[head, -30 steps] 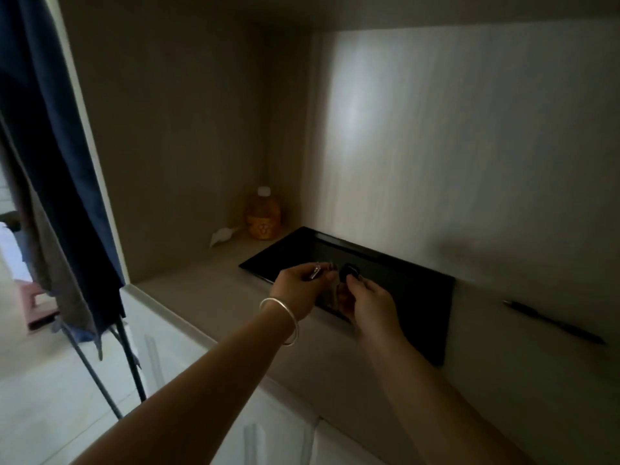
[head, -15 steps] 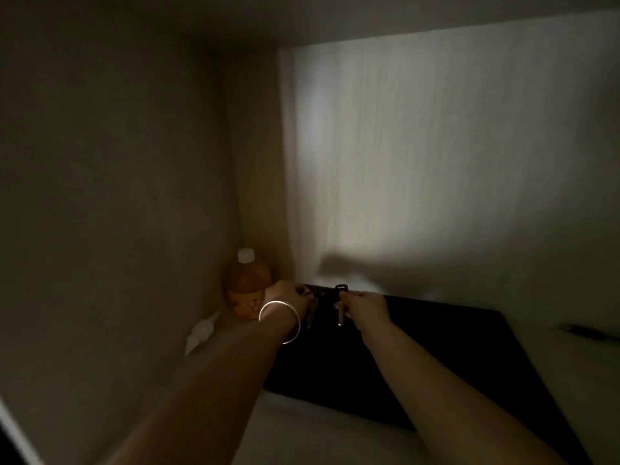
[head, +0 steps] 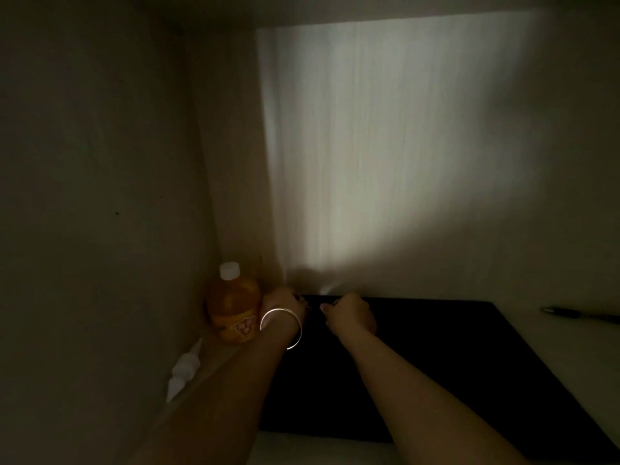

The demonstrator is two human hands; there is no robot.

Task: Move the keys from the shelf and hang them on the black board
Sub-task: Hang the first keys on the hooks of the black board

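A black board point(head: 436, 364) leans against the lit back wall of a dark shelf niche. Both my hands are at its upper left edge. My left hand point(head: 285, 302), with a silver bangle on the wrist, is closed by the board's top corner. My right hand point(head: 350, 313) is closed a little to its right, fingers pinched at the edge. The keys point(head: 310, 307) show only as a faint glint between the two hands; the rest is lost in the dark against the board.
An orange drink bottle point(head: 233, 310) with a white cap stands in the back left corner, just behind my left hand. A white crumpled object point(head: 184, 367) lies along the left wall. A dark pen point(head: 580, 313) lies on the shelf at the far right.
The view has closed in on the niche and darkened. Both hands moved from the board's middle up to its top left edge, and the hanging keys can hardly be seen now.
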